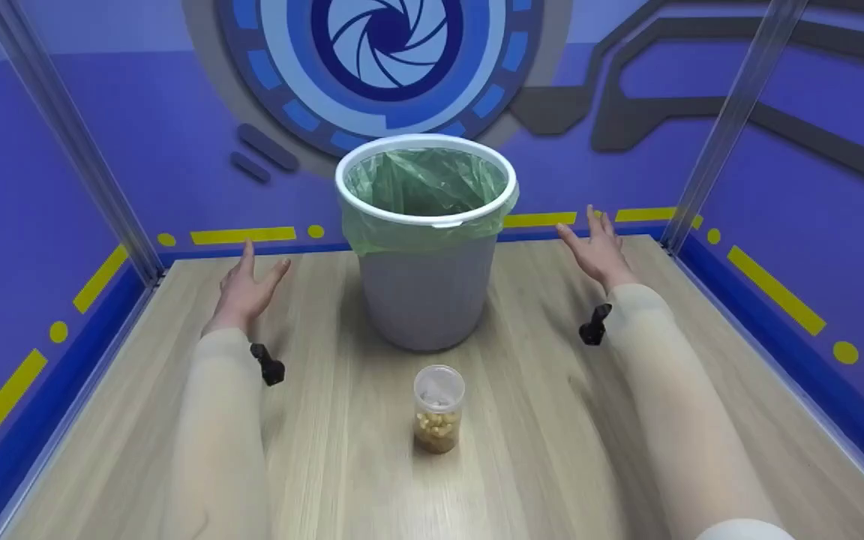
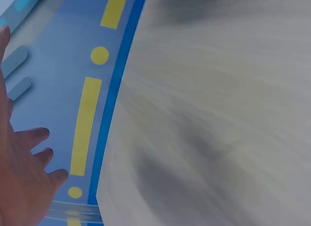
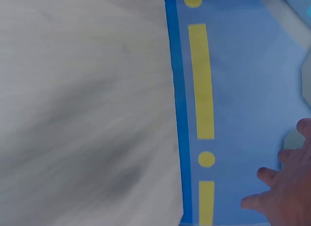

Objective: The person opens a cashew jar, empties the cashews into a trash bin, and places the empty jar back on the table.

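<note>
A grey waste bin [image 1: 428, 292] with a white rim stands upright at the back of the table, lined with a green plastic bag [image 1: 432, 238] folded over its rim. In front of it is a small clear jar [image 1: 438, 411], partly filled with pale yellow pieces too small to identify. My left hand [image 1: 243, 291] hovers left of the bin with thumb and fingers spread, holding nothing. To the bin's right, my right hand [image 1: 598, 251] is raised with its fingers apart and nothing in it. Each wrist view catches only part of the left hand [image 2: 24, 177] and right hand [image 3: 286, 187].
The wooden table [image 1: 312, 450] is enclosed by blue panels [image 1: 799, 225] on the sides and back. Metal posts [image 1: 72, 142] stand at the rear corners. A black wrist mount [image 1: 268, 365] juts from the left sleeve, another mount [image 1: 595, 325] from the right.
</note>
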Action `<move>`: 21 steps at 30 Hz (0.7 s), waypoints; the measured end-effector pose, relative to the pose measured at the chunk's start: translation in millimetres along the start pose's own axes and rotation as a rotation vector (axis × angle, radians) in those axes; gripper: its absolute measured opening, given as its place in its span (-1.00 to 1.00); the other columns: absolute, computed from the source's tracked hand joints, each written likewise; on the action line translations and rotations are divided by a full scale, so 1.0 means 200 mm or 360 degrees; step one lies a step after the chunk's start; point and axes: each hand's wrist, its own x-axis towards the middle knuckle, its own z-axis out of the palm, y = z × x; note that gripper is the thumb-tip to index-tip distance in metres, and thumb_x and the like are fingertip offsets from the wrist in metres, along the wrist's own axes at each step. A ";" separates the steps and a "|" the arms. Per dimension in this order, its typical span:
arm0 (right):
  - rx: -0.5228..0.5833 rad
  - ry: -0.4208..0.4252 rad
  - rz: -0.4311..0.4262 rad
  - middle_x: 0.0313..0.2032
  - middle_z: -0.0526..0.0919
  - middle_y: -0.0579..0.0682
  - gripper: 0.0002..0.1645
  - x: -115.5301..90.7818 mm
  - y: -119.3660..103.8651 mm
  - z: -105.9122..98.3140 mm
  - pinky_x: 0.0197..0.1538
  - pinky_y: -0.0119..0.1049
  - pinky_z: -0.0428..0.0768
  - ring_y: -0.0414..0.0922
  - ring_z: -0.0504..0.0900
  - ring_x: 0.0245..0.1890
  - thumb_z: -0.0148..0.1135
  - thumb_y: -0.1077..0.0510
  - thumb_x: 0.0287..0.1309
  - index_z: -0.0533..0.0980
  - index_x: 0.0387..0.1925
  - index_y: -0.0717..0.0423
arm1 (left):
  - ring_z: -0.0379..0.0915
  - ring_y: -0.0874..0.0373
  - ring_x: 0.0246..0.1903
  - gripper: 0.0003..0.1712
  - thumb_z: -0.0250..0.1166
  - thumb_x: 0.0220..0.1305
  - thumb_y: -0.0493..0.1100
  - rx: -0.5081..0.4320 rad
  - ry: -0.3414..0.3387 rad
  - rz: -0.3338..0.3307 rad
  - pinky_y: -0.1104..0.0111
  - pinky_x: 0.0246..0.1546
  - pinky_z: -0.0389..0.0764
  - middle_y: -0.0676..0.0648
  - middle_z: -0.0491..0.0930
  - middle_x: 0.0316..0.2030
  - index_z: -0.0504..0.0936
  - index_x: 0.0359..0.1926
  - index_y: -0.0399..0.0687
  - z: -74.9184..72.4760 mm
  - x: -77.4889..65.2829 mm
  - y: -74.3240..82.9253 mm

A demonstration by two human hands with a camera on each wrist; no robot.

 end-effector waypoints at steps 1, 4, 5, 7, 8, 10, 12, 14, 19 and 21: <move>0.0046 -0.0008 -0.0004 0.62 -0.59 0.11 0.21 0.00 0.00 0.01 0.47 0.51 -0.30 0.42 -0.54 0.57 -0.17 -0.65 0.29 -0.48 0.62 -0.27 | -0.52 -0.33 0.62 0.22 -0.09 0.28 0.67 -0.0027 -0.0004 -0.0004 -0.34 0.51 -0.25 -0.23 -0.43 0.65 -0.59 0.59 0.32 0.00 0.00 0.00; 0.0167 -0.0006 -0.0048 0.64 -0.52 0.10 0.17 0.00 0.01 0.03 0.53 0.42 -0.27 0.33 -0.48 0.61 -0.17 -0.63 0.32 -0.43 0.63 -0.28 | -0.49 -0.29 0.63 0.20 -0.13 0.27 0.69 -0.0107 -0.0025 -0.0013 -0.31 0.53 -0.27 -0.17 -0.44 0.65 -0.58 0.58 0.36 0.01 -0.02 -0.01; 0.0205 0.0003 -0.0063 0.65 -0.49 0.11 0.15 -0.01 0.01 0.04 0.55 0.39 -0.26 0.29 -0.44 0.63 -0.17 -0.61 0.33 -0.40 0.64 -0.27 | -0.48 -0.29 0.63 0.20 -0.14 0.26 0.70 -0.0136 -0.0034 -0.0015 -0.31 0.53 -0.28 -0.16 -0.43 0.66 -0.58 0.58 0.38 0.01 -0.03 -0.01; 0.0261 0.0031 -0.0102 0.66 -0.41 0.12 0.12 -0.01 0.01 0.05 0.58 0.33 -0.21 0.25 -0.34 0.65 -0.18 -0.60 0.36 -0.34 0.65 -0.23 | -0.48 -0.28 0.63 0.20 -0.15 0.23 0.73 -0.0194 -0.0044 -0.0017 -0.33 0.52 -0.28 -0.14 -0.42 0.66 -0.58 0.58 0.43 0.02 -0.04 -0.01; 0.0291 0.0045 -0.0122 0.66 -0.37 0.12 0.11 -0.01 0.02 0.06 0.59 0.31 -0.18 0.24 -0.29 0.65 -0.19 -0.58 0.37 -0.32 0.66 -0.22 | -0.47 -0.27 0.63 0.19 -0.15 0.23 0.72 -0.0223 -0.0046 -0.0013 -0.34 0.51 -0.29 -0.13 -0.41 0.66 -0.57 0.58 0.45 0.03 -0.05 -0.01; 0.0365 0.0066 -0.0146 0.67 -0.30 0.09 0.08 -0.02 0.03 0.07 0.60 0.27 -0.12 0.23 -0.20 0.65 -0.19 -0.56 0.39 -0.29 0.66 -0.20 | -0.45 -0.28 0.63 0.16 -0.14 0.25 0.71 -0.0266 -0.0043 0.0000 -0.35 0.51 -0.29 -0.14 -0.36 0.67 -0.55 0.58 0.47 0.04 -0.06 -0.01; 0.0452 0.0079 -0.0169 0.67 -0.25 0.06 0.04 -0.03 0.03 0.09 0.60 0.24 -0.06 0.22 -0.14 0.65 -0.19 -0.52 0.43 -0.26 0.66 -0.18 | -0.42 -0.29 0.63 0.13 -0.14 0.29 0.68 -0.0291 -0.0035 0.0028 -0.34 0.51 -0.28 -0.16 -0.32 0.67 -0.53 0.59 0.46 0.05 -0.07 -0.02; 0.0549 0.0090 -0.0187 0.67 -0.20 0.04 -0.01 -0.05 0.04 0.10 0.61 0.20 -0.03 0.17 -0.12 0.65 -0.18 -0.46 0.48 -0.22 0.67 -0.16 | -0.39 -0.29 0.63 0.09 -0.13 0.33 0.64 -0.0316 -0.0025 0.0059 -0.33 0.52 -0.27 -0.16 -0.28 0.67 -0.50 0.60 0.47 0.06 -0.07 -0.03; 0.0788 0.0101 -0.0234 0.66 -0.13 0.04 -0.15 -0.11 0.03 0.12 0.63 0.12 -0.04 0.11 -0.06 0.65 -0.18 -0.28 0.58 -0.14 0.66 -0.08 | -0.29 -0.26 0.63 0.03 -0.09 0.39 0.57 -0.0418 0.0030 0.0161 -0.27 0.55 -0.22 -0.16 -0.16 0.66 -0.41 0.62 0.46 0.09 -0.09 -0.03; 0.0875 0.0077 -0.0233 0.66 -0.13 0.06 -0.19 -0.16 0.00 0.12 0.62 0.17 -0.04 0.14 -0.03 0.64 -0.19 -0.22 0.60 -0.13 0.66 -0.06 | -0.24 -0.25 0.63 0.01 -0.09 0.42 0.54 -0.0478 0.0058 0.0203 -0.22 0.57 -0.17 -0.17 -0.12 0.66 -0.37 0.63 0.44 0.10 -0.11 -0.02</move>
